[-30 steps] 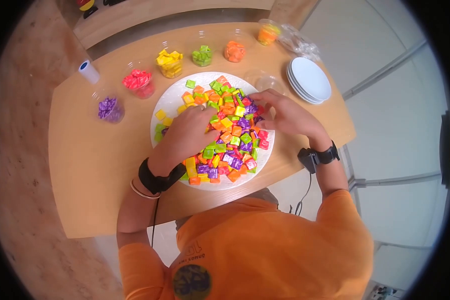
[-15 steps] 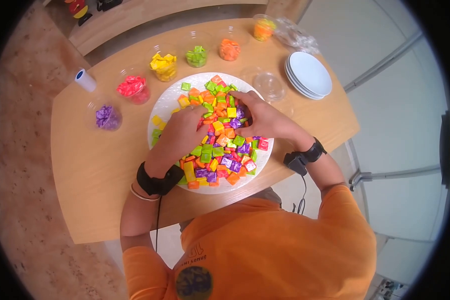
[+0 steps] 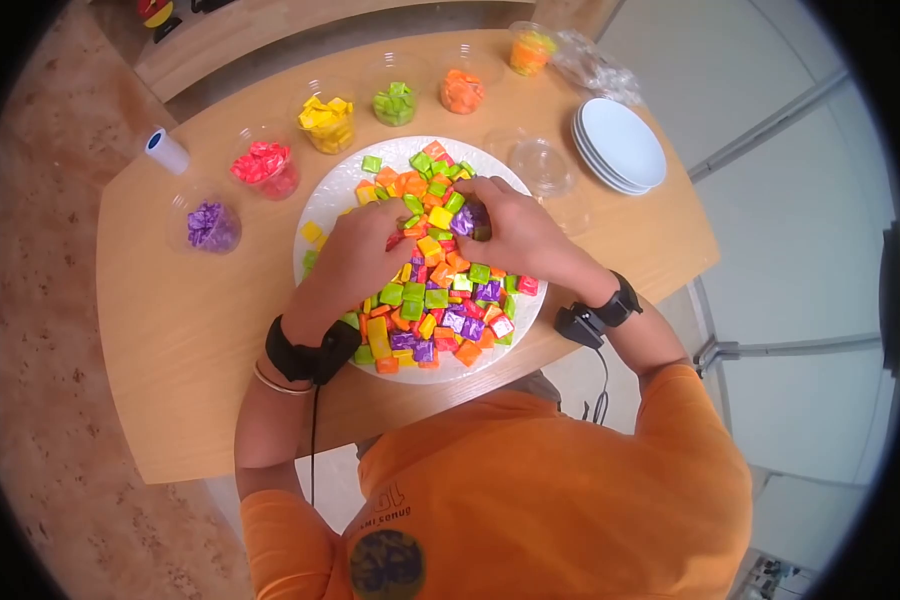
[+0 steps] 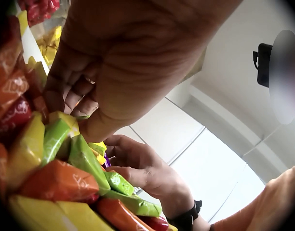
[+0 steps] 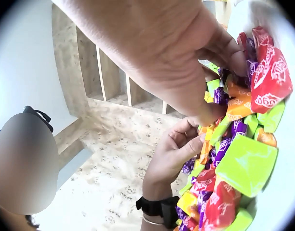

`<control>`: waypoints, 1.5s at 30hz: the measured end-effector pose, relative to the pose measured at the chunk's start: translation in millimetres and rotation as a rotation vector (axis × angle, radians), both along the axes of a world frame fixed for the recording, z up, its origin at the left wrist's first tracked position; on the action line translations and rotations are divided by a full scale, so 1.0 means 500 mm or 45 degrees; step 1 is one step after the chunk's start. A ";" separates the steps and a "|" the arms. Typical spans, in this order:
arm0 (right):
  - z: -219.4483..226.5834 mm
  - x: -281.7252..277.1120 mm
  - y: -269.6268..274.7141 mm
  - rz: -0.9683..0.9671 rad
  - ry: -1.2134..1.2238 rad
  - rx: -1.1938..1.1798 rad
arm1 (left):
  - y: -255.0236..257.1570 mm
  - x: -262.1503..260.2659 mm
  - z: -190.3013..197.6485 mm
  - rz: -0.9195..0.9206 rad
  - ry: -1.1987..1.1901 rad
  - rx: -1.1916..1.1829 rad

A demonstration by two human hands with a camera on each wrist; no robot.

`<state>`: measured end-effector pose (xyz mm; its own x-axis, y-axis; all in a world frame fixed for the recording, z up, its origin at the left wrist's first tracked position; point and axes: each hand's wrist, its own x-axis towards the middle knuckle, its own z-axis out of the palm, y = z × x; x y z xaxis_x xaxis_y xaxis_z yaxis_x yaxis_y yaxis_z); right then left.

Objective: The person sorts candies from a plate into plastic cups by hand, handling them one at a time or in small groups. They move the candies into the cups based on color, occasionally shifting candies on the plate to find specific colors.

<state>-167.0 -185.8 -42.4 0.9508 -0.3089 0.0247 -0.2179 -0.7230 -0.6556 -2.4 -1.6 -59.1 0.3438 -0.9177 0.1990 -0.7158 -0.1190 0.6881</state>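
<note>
On pale wooden tabletop (image 3: pixel 170 380), count six clear plastic cups (image 3: pixel 332 146) and one round white tray (image 3: pixel 331 196) bearing glossy multicoloured wrapped square candies (image 3: pixel 435 298), too heaped to count. Judge step as likely picking: right hand (image 3: pixel 518 230) with fingers apart around purple candies (image 3: pixel 462 220), left hand (image 3: pixel 360 255) amid candies, clamping impossible to tell. Next, probably isolate one candy.

Worktop (image 3: pixel 190 380): light wood, curved far edge | Left: mottled brown surface (image 3: pixel 55 300), wall or floor indeterminate | Far side: pale wooden shelf (image 3: pixel 300 25) | Right: white panels (image 3: pixel 800 250), grey rails (image 3: pixel 810 349) | Left wrist view: pale ceiling (image 4: pixel 229 53) | Right wrist view: wooden shelving (image 5: pixel 111 79), upright dividers (image 5: pixel 128 91)
</note>
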 end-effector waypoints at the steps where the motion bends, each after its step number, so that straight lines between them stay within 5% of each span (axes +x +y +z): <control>1: -0.002 0.004 -0.002 -0.024 -0.046 -0.016 | 0.000 -0.001 0.001 0.000 -0.015 -0.005; 11: 0.005 0.021 -0.059 -0.002 0.058 0.375 | 0.010 -0.004 0.013 -0.006 -0.046 0.008; 15: 0.008 -0.001 -0.100 -0.096 -0.146 0.668 | 0.018 -0.036 0.044 0.001 -0.163 -0.109; 17: 0.047 -0.027 -0.101 -0.053 0.142 0.708 | 0.025 -0.065 0.064 -0.135 -0.232 -0.069; 23: 0.049 -0.107 -0.095 0.159 0.173 0.455 | 0.031 -0.115 0.074 -0.546 -0.280 0.234; 24: 0.049 -0.111 -0.088 0.205 0.149 0.230 | 0.028 -0.120 0.071 -0.558 -0.279 0.232; 25: 0.049 -0.112 -0.080 0.250 0.124 0.005 | 0.025 -0.125 0.067 -0.553 -0.328 0.225; 32: 0.045 -0.094 -0.029 0.161 0.266 -0.132 | 0.024 -0.151 0.068 -0.469 -0.588 0.268; 45: 0.010 -0.088 -0.023 0.111 0.052 -0.247 | 0.010 -0.138 0.031 -0.430 -0.513 0.070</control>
